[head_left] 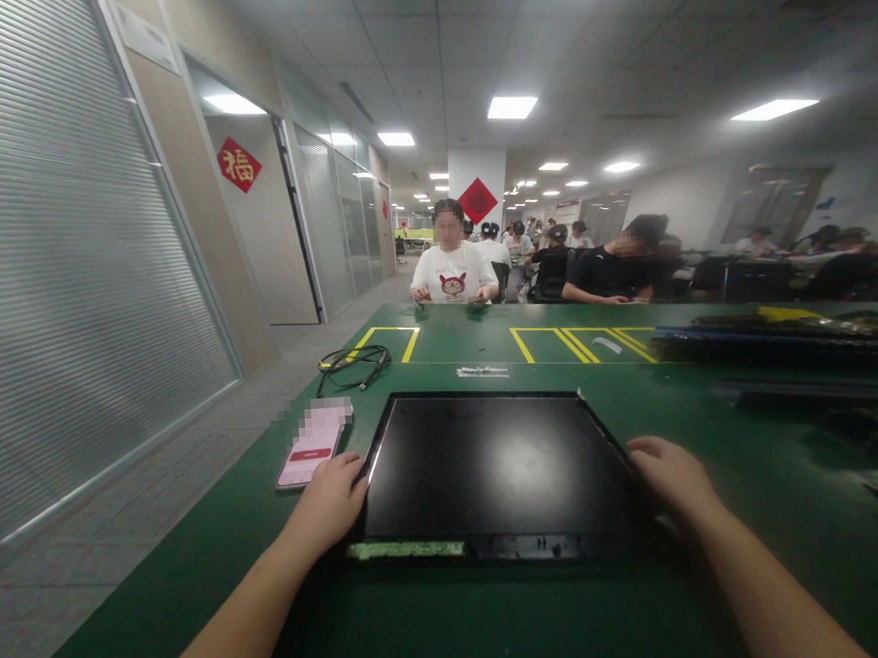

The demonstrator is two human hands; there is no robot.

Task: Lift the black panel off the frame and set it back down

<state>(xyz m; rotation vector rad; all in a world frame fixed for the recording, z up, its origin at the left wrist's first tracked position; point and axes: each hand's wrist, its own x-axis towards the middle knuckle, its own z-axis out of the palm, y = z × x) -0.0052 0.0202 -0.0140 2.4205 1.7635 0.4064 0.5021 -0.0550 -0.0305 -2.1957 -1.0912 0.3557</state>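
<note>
Left hand (334,497) and right hand (671,475) grip the two side edges of a black panel (494,470), one hand to each side, fingers curled over the rim. The panel lies flat on the green table (460,628) between the hands, its glossy face up; a strip with a pale circuit edge (405,549) runs along the near side, just inward of the left hand. A phone (313,450) with a pink screen lies just beyond the left hand, close to the panel's left edge but apart from it. Farther beyond, a coiled black cable (351,363) rests near yellow floor-tape markings (560,341). Dark flat parts (777,337) are stacked beyond the right hand. Across the table sit a person in a white shirt (452,273) and a person in black (611,269).
</note>
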